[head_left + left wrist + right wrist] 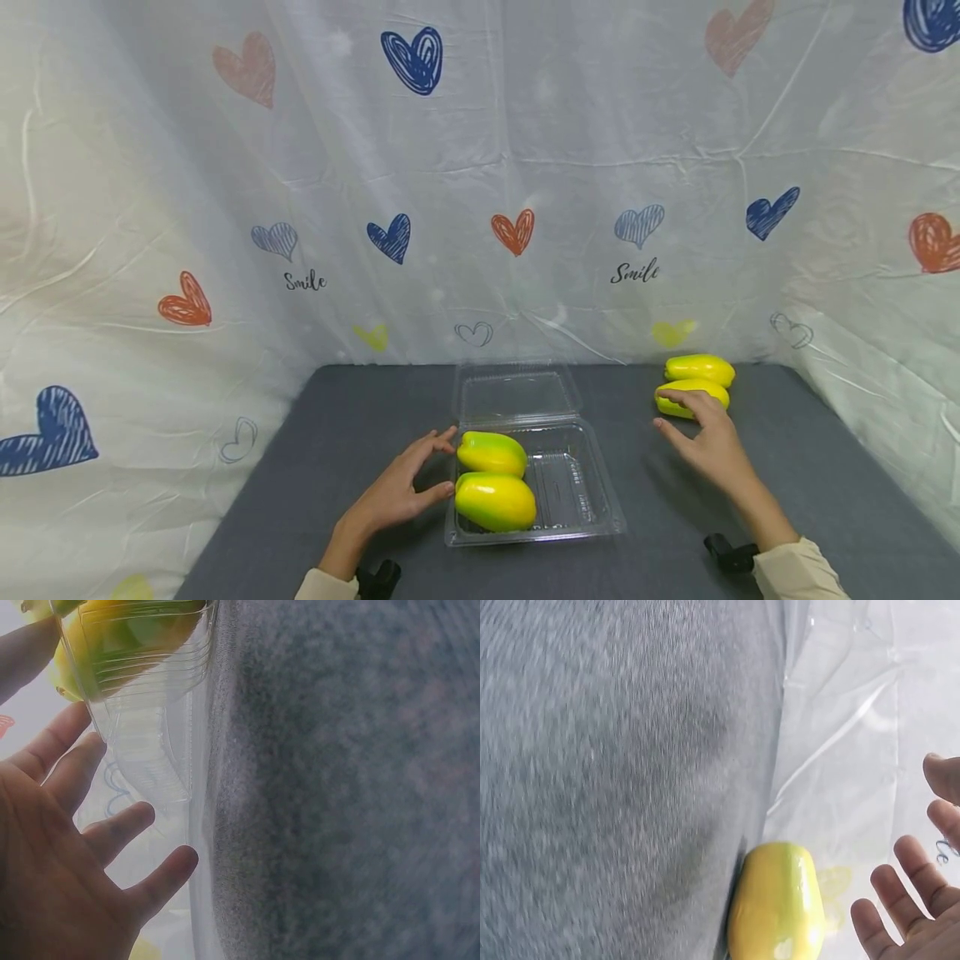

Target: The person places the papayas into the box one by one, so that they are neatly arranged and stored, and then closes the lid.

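Cream-sleeved left hand, fingers spread, lies beside clear hinged box holding two yellow-green fruits in its left half; right hand, fingers parted, hovers near two yellow fruits on grey table.

Left hand, bare; right hand, bare. Left sleeve, cream, plain; right sleeve, matching cream, creased. Left wrist unit, black; right wrist unit, black, knobbed.
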The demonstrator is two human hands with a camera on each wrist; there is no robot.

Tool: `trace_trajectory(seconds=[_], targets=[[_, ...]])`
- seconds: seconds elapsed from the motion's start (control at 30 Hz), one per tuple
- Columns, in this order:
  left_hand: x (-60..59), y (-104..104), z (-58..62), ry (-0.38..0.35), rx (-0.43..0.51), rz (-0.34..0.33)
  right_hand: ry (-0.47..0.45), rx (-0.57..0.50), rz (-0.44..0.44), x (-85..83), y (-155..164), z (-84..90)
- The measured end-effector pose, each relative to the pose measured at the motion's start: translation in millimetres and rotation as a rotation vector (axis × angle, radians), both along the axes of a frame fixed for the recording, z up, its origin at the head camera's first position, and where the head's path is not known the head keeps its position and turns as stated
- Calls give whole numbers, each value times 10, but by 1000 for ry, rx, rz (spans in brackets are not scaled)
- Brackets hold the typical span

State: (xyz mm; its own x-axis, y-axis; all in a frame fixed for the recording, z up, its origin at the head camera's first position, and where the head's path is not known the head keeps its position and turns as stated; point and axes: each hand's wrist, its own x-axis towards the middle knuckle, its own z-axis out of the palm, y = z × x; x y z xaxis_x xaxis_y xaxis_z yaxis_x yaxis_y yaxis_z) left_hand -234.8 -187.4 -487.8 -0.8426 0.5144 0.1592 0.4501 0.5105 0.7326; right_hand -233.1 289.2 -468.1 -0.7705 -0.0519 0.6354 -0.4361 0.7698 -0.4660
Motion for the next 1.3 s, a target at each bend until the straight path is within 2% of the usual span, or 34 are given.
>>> trace_trajectory(seconds=[0.23, 0.4, 0.8, 0.97, 1.3], targets=[[-8, -2, -9, -5, -3, -1, 53, 33, 17, -63, 136, 22], [-12, -1, -7, -1, -4, 2, 69, 79, -3, -117, 245, 77], [-10, -6, -18, -1, -4, 1, -28, 194, -91, -218, 516, 87], [-12, 2, -10, -3, -3, 2, -62, 253, -97, -262, 606, 63], [-1, 9, 16, -11, -4, 3, -145, 279, -83, -319, 671, 36]])
